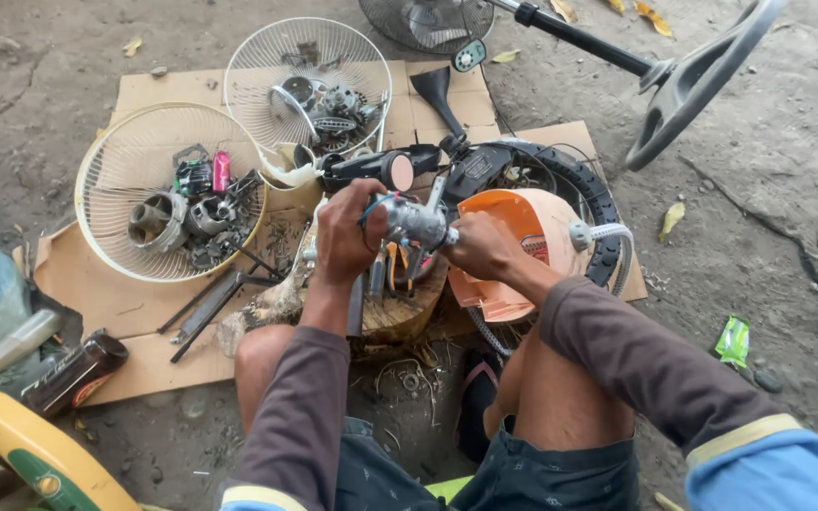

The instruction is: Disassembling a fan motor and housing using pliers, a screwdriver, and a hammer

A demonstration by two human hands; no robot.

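Note:
My left hand (346,234) and my right hand (478,245) both grip a small grey metal engine part (416,223), held above a wooden stump (400,312) between my knees. Thin blue and orange wires hang from the part. Behind my right hand lies an orange plastic engine cover (523,227). A black handle with a round pinkish end (381,168) lies just beyond my left hand.
Two white fan guards (125,170) (267,66) on flattened cardboard (144,312) hold several metal engine parts. Hand tools (210,308) lie left of the stump. A black ribbed hose (594,203) curves at the right. Bottles (73,374) stand at the lower left. A fan stand (684,85) lies at the upper right.

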